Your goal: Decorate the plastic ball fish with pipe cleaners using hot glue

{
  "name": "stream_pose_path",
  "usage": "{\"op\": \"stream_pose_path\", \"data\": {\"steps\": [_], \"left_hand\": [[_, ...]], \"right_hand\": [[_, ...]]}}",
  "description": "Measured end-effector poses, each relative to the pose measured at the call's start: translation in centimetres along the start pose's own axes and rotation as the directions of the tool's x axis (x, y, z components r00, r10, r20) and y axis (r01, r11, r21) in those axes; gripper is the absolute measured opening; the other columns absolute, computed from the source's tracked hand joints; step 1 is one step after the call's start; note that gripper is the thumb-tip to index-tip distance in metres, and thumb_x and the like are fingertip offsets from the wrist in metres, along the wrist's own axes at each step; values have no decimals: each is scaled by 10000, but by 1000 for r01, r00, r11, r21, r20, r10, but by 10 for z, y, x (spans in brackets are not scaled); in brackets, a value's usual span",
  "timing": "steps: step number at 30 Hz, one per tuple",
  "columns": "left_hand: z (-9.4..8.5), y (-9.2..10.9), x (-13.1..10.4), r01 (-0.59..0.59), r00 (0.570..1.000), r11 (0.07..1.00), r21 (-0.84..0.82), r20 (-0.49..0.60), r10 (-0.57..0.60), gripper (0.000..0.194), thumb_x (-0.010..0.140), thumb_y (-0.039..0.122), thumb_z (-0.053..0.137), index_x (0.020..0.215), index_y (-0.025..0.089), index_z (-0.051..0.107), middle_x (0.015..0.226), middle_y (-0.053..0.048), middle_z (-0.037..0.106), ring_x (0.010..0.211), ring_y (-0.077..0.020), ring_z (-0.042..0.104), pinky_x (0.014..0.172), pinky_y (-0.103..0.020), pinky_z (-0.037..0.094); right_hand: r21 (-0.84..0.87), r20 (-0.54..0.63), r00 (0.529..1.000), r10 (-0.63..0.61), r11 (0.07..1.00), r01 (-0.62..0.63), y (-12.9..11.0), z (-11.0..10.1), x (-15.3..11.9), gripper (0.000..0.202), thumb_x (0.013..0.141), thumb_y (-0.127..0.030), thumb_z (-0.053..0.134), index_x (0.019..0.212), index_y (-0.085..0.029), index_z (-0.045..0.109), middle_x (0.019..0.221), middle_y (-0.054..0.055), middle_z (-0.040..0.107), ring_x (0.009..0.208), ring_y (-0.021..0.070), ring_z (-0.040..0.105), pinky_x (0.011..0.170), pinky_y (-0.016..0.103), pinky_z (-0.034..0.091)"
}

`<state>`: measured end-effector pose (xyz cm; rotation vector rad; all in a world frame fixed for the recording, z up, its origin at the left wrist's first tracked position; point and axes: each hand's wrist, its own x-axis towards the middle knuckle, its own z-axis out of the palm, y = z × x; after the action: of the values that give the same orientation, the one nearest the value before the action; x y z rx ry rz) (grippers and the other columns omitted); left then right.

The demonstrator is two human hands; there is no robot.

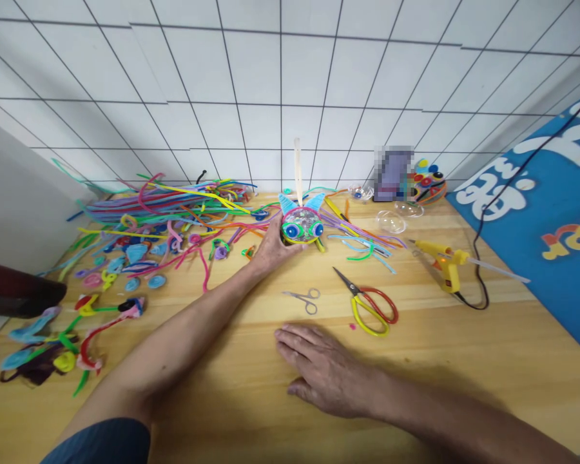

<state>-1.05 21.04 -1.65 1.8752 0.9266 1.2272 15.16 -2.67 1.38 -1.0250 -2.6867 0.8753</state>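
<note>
Gripping a round, silvery craft head (301, 217) at its left side, the left hand (270, 248) has its thumb along the lower edge, while its other fingers are mostly hidden. The head is at the back middle of the wooden table (232, 399), near the tiled wall (256, 77), with big blue eyes facing forward and two light-blue pointed ears on top. A pale upright strip (298, 171) rises above it; whether the two are joined, I cannot tell.

Palm down, the right hand (326, 370) lies flat on the tabletop nearer the person, its fingers extended close together. Just beyond it are small metal scissors (305, 298) and, to the right, larger scissors (374, 312) with one red and one yellow handle, a tiny pink scrap (352, 327) beside them. Farther right rests a yellow hot glue gun (448, 277), a translucent glue stick (502, 269) projecting from its rear. Clear plastic domes (390, 222) sit behind, near the wall. Left of the head spreads a heap of colourful pipe cleaners (149, 203).
</note>
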Motion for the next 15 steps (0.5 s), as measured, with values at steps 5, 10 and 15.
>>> {"op": "stream_pose_path", "data": {"steps": [5,10,15], "left_hand": [[-2,4,0,-4,1000,999,32,11,3,1014,728,411,953,1577,206,439,1583,-169,531,1487,-366,511,1272,-540,402],[-2,4,0,-12,1000,1000,22,13,12,1019,730,410,953,1583,223,429,1601,-163,515,1544,-375,453,1301,-552,368],[-1,2,1,14,1000,1000,4,12,-14,959,737,401,938,1545,213,459,1550,-163,555,1460,-361,538,1264,-554,417]], "right_hand": [[9,5,1000,8,1000,-8,0,0,-1,747,1091,-555,521,1662,-85,423,1704,192,464,1657,278,297,1374,453,246],[11,6,1000,15,1000,-15,0,-1,-1,753,1086,-555,528,1666,-87,421,1715,186,447,1656,281,304,1379,441,237],[4,-8,1000,11,1000,-11,2,-1,-2,750,1074,-541,559,1672,-110,420,1720,171,444,1651,283,318,1379,438,241]]}}
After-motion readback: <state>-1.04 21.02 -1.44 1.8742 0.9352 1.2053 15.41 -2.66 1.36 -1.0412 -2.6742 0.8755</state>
